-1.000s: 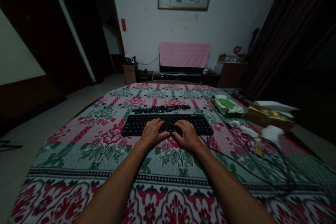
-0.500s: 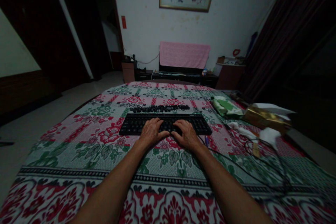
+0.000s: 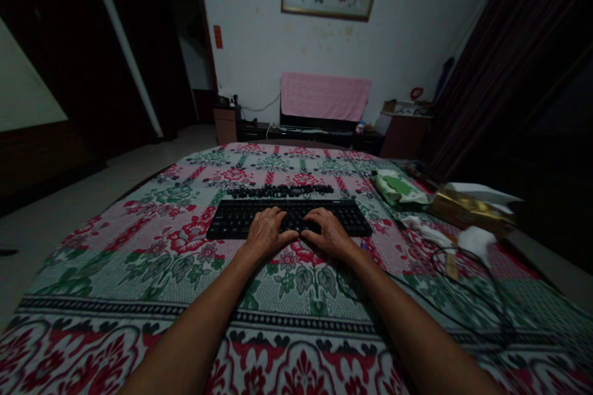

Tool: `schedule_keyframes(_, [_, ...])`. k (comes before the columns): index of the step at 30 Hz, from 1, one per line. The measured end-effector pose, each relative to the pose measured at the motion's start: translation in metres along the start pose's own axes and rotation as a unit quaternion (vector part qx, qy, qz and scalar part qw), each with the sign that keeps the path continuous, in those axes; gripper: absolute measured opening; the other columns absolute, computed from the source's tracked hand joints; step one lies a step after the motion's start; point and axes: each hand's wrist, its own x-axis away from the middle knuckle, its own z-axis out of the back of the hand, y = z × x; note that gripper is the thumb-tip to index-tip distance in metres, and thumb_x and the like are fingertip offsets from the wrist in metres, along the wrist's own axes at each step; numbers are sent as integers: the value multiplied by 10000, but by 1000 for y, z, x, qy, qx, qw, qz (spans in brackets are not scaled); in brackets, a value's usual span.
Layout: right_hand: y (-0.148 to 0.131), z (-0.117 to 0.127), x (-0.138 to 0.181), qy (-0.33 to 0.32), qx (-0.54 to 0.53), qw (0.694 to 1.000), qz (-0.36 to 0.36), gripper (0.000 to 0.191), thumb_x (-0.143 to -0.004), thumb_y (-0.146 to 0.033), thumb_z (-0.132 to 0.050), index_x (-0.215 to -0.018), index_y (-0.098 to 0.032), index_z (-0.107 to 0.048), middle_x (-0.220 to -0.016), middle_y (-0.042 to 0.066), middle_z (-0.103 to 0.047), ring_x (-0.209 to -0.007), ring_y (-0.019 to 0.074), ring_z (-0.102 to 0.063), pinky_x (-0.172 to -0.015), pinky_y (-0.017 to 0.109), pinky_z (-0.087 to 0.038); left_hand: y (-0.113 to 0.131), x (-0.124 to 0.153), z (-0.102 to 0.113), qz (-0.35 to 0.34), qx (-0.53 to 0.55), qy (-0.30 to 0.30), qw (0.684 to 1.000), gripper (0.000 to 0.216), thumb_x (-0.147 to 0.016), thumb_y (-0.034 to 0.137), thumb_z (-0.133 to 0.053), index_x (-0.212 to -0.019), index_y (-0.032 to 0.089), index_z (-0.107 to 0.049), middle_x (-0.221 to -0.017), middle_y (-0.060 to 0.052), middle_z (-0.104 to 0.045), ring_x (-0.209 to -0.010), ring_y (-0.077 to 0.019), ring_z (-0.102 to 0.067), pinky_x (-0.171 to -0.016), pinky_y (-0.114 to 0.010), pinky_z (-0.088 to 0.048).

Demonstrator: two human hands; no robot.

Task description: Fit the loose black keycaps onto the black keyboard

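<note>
A black keyboard (image 3: 231,220) lies flat on the flowered tablecloth, long side towards me. My left hand (image 3: 267,229) rests on its left-middle part, palm down, fingers curved over the keys and thumb stretched towards the centre. Just right of the middle, my right hand (image 3: 328,231) lies in the same way, thumb pointing inward. Neither hand grasps anything, and the fingertips partly hide the keys beneath. Behind the keyboard runs an uneven row of small loose black pieces (image 3: 282,191) that look like keycaps. A purple plug (image 3: 364,246) shows partly beside my right wrist.
A black cable (image 3: 430,296) loops over the tablecloth (image 3: 185,271) at the right. Near it are crumpled white tissue (image 3: 476,241), a green-and-white packet (image 3: 399,188) and a gold box (image 3: 467,208). Beyond the table, a pink cloth (image 3: 326,96) hangs over a screen.
The keyboard and both hands appear very slightly further left. My right forearm now covers more of the purple plug. Both hands keep nearly the same pose.
</note>
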Motion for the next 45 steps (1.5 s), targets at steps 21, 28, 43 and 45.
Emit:
schedule_keyframes(21, [3, -4, 2, 16, 3, 1000, 10, 291, -714, -326, -533, -965, -182, -563, -1005, 69, -525, -931, 184, -458, -822, 340, -342, -3, -2, -12, 5, -18, 12, 1000, 574, -709, 585, -402, -1112, 187, -488, -1144, -93, -490, -1066, -237, -416, -896, -360, -309])
schedule_keyframes(28, [-2, -7, 6, 42, 9, 999, 6, 279, -716, -311, -529, -959, -177, -557, -1003, 74, -522, -933, 188, -450, -833, 350, -329, -1, 0, -10, -3, -30, 26, 999, 567, -707, 573, -417, -1104, 177, -500, -1123, -93, -504, -1045, -234, -434, -890, -350, -318])
schedule_keyframes(43, [0, -8, 6, 48, 0, 999, 17, 282, -712, -308, -535, -964, -181, -554, -1004, 70, -525, -932, 189, -455, -834, 356, -343, -28, -39, 16, 25, -79, -19, 996, 327, -794, 394, -376, -935, 202, -600, -958, -50, -557, -907, -171, -491, -809, -274, -372])
schedule_keyframes(45, [-1, -7, 5, 44, -5, 999, 20, 282, -709, -306, -541, -961, -183, -559, -998, 70, -530, -925, 187, -463, -831, 353, -351, -36, -41, 12, 34, -77, -33, 996, 310, -795, 363, -377, -937, 202, -601, -954, -47, -560, -910, -169, -493, -811, -269, -375])
